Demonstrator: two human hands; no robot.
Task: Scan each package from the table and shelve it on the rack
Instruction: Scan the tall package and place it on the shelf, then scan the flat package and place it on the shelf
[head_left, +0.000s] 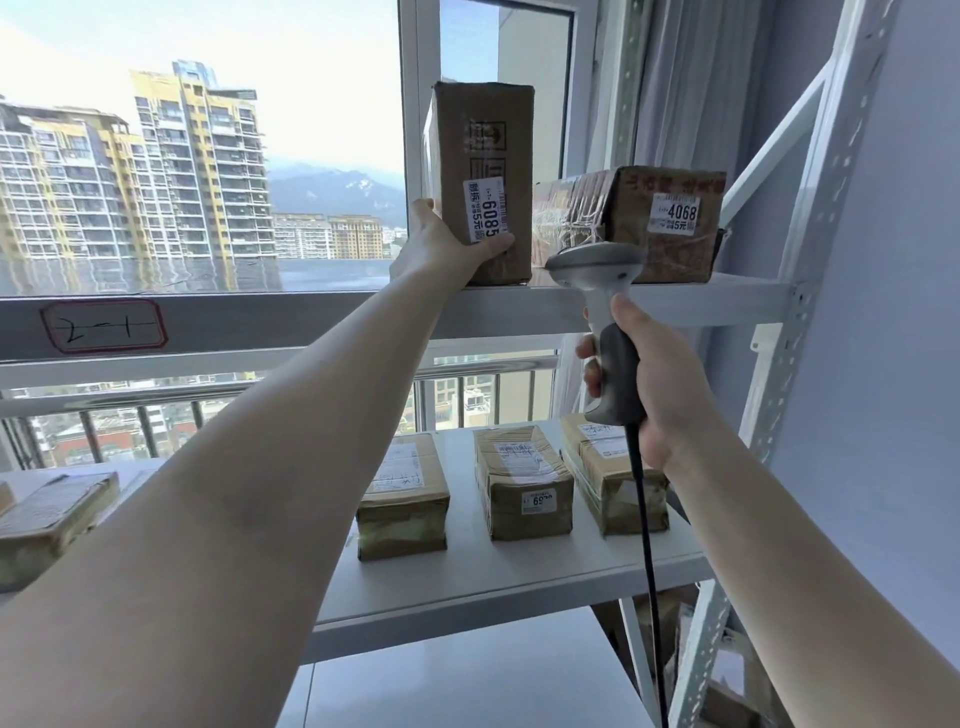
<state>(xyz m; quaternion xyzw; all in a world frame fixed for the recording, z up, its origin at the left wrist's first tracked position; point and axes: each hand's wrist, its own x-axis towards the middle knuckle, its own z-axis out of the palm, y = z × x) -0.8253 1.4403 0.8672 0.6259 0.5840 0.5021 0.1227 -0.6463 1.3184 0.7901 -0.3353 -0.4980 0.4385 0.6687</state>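
A tall brown cardboard package (485, 150) stands upright on the rack's upper shelf (675, 299), with a white label reading 6085. My left hand (441, 244) grips its lower left corner, thumb across the label. My right hand (649, 379) holds a grey barcode scanner (597, 291) by its handle, the head raised just below and right of that package. Its black cable hangs down. A second package (634, 218), labelled 4068, lies flat to the right on the same shelf.
The lower shelf (519, 582) carries three taped boxes (524, 480) in a row and another box (52, 519) at the far left. White perforated rack uprights (810, 260) rise on the right. A window and railing are behind the rack. A red-outlined shelf tag (101, 326) sits at left.
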